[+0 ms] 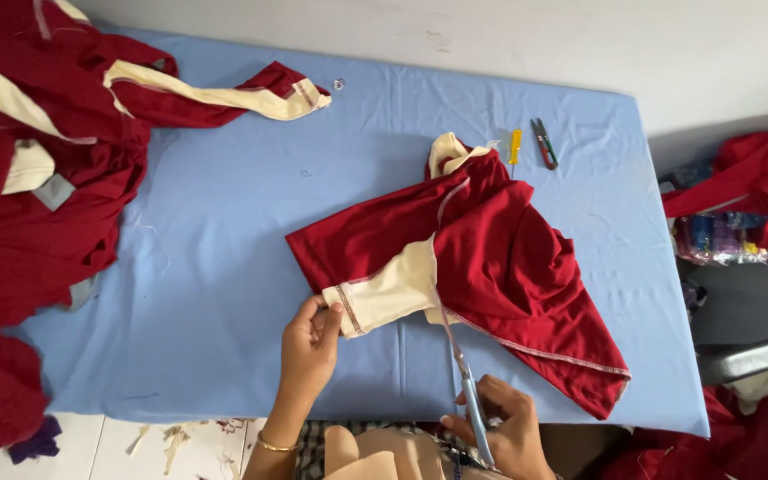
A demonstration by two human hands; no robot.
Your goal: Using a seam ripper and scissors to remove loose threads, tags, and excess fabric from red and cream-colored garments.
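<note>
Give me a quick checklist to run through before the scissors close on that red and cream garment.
1. Left hand pinching the cream sleeve cuff of the red garment: ok, its grip is on the hem edge.
2. Right hand on the scissors handles: ok.
3. Blades reaching the cloth at the cream panel's lower edge: ok, the tip meets the fabric.
4. Left fingers away from the blades: ok, a gap lies between them.
5. What exactly lies between the blades: cannot tell, too small.
6. Small snips and yellow tool out of the way: ok, they lie on the blue table behind the garment.
</note>
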